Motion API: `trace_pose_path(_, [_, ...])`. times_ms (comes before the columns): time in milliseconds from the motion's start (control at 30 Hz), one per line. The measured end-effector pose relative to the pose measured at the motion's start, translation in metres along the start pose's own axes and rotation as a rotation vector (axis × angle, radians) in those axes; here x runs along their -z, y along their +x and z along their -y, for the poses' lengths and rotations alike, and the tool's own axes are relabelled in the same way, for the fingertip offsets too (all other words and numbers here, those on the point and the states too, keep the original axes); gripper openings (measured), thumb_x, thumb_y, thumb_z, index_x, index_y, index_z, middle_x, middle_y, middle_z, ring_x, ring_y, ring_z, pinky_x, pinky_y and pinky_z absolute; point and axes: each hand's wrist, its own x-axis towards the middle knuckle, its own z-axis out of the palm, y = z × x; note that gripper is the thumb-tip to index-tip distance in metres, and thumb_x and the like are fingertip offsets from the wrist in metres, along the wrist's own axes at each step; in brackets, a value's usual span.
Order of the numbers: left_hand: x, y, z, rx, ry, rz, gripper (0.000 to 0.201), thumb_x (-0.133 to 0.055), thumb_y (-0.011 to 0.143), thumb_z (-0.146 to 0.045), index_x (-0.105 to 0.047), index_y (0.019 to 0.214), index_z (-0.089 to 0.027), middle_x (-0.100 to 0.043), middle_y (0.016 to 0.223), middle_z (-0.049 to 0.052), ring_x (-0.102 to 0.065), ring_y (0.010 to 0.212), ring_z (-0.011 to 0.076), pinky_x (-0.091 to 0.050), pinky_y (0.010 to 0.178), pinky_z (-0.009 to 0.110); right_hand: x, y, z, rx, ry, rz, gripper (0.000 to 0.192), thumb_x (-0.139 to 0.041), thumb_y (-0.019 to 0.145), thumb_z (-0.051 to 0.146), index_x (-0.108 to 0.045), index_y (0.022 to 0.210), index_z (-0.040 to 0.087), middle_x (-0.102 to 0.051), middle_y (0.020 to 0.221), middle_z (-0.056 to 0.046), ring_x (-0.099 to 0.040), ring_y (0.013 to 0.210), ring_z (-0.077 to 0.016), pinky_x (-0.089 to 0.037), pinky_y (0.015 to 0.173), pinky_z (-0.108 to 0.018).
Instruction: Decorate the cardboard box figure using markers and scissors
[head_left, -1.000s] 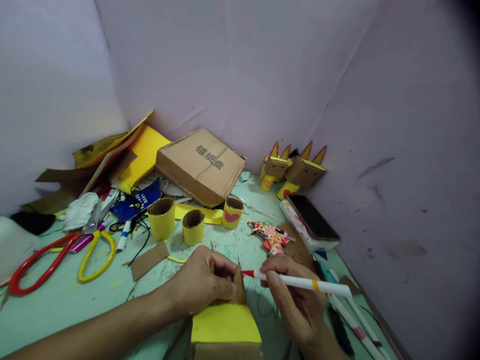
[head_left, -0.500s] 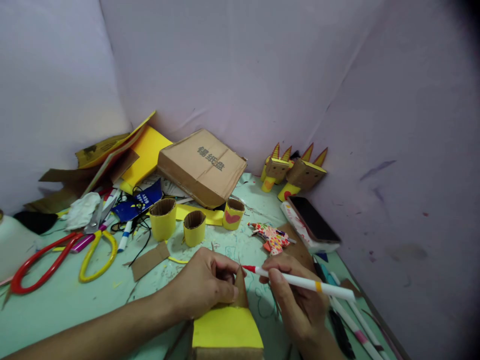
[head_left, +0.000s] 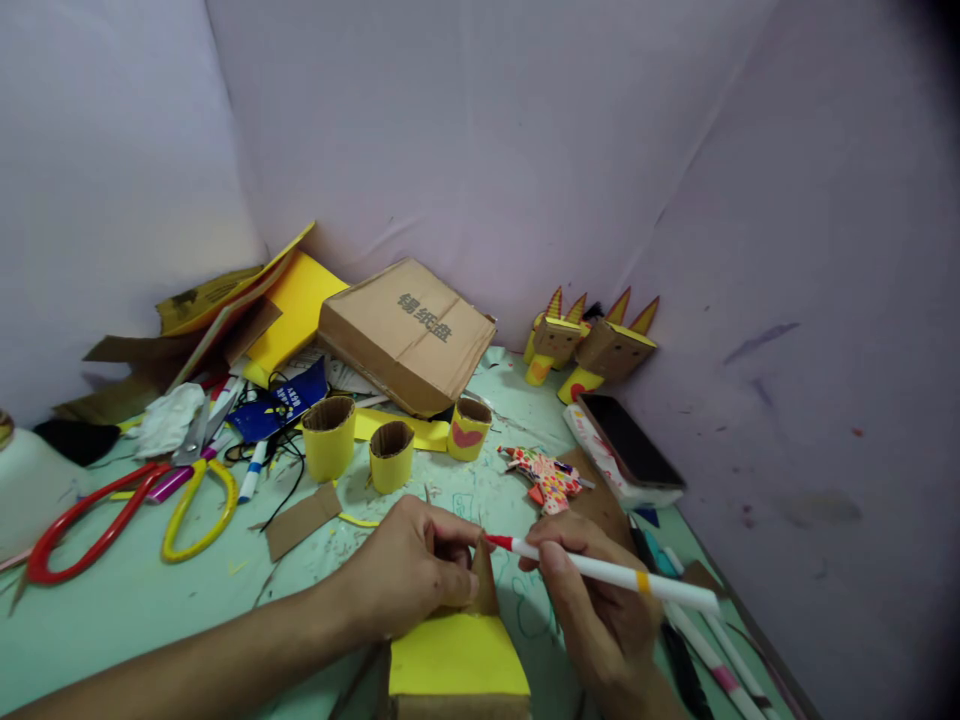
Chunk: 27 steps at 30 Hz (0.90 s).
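Left hand clamped on a pointed cardboard ear rising from a yellow-topped cardboard box at the near edge of the counter; fingers closed round the ear's left side, thumb pressed at its base. Right hand closed in a writing grip on a white marker with a red tip and a yellow band, barrel running out to the right.

Change over the last second: red tip lifted from level with the ear's upper edge, and slightly right of it, to just above the apex, now touching or nearly so; contact not resolvable. Left-hand grip unchanged. Judged meaning: colouring of the ear in progress near its point, the stroke working upward.

Pose: left forearm entering from the lower left, wrist laid low over the counter, knuckles up. Right wrist bent inward from the lower right, palm turned toward the box.

Surroundings: three yellow paper-wrapped cardboard rolls beyond the hands; patterned paper cut-out to their right; red-handled and yellow-handled scissors well to the left; flattened carton at the back; two finished eared figures against the wall; phone near the right wall.
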Motion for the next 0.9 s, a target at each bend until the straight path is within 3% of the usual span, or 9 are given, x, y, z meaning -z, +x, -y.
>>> trace_pose_path(267, [0.001, 0.002, 0.004, -0.042, -0.004, 0.03, 0.008, -0.057, 0.055, -0.019, -0.051, 0.05, -0.018, -0.036, 0.045, -0.008, -0.027, 0.047, 0.0089, -0.016, 0.045, 0.028, 0.0, -0.001, -0.002, -0.062, -0.002, -0.061, 0.018, -0.051, 0.096, 0.021, -0.063, 0.082, 0.02, -0.064, 0.069, -0.001, -0.062, 0.062, -0.015, -0.046, 0.054, -0.025])
trace_pose_path(433, [0.001, 0.003, 0.009, -0.032, -0.002, 0.015, 0.01, -0.058, 0.056, -0.02, -0.05, 0.05, -0.018, -0.035, 0.045, -0.008, -0.026, 0.047, 0.0085, -0.016, 0.045, 0.027, 0.0, -0.001, 0.0, -0.081, -0.032, -0.015, 0.024, -0.05, 0.096, 0.022, -0.063, 0.077, 0.02, -0.062, 0.065, -0.001, -0.059, 0.057, -0.014, -0.044, 0.051, -0.024])
trace_pose_path(633, [0.0, -0.001, -0.001, -0.012, 0.026, 0.036, 0.008, -0.058, 0.057, -0.021, -0.053, 0.053, -0.018, -0.037, 0.047, -0.007, -0.029, 0.049, 0.0094, -0.017, 0.047, 0.027, -0.001, 0.002, 0.0, -0.079, -0.001, -0.098, 0.024, -0.05, 0.096, 0.021, -0.063, 0.075, 0.021, -0.061, 0.064, 0.0, -0.06, 0.057, -0.0143, -0.044, 0.05, -0.024])
trace_pose_path(900, [-0.003, -0.004, -0.011, 0.032, 0.045, 0.0, 0.008, -0.058, 0.054, -0.023, -0.053, 0.051, -0.017, -0.038, 0.047, -0.007, -0.029, 0.05, 0.0096, -0.018, 0.049, 0.027, 0.003, 0.002, 0.002, -0.055, 0.017, -0.032, 0.02, -0.051, 0.094, 0.02, -0.062, 0.078, 0.022, -0.061, 0.063, 0.002, -0.058, 0.056, -0.0119, -0.043, 0.051, -0.022])
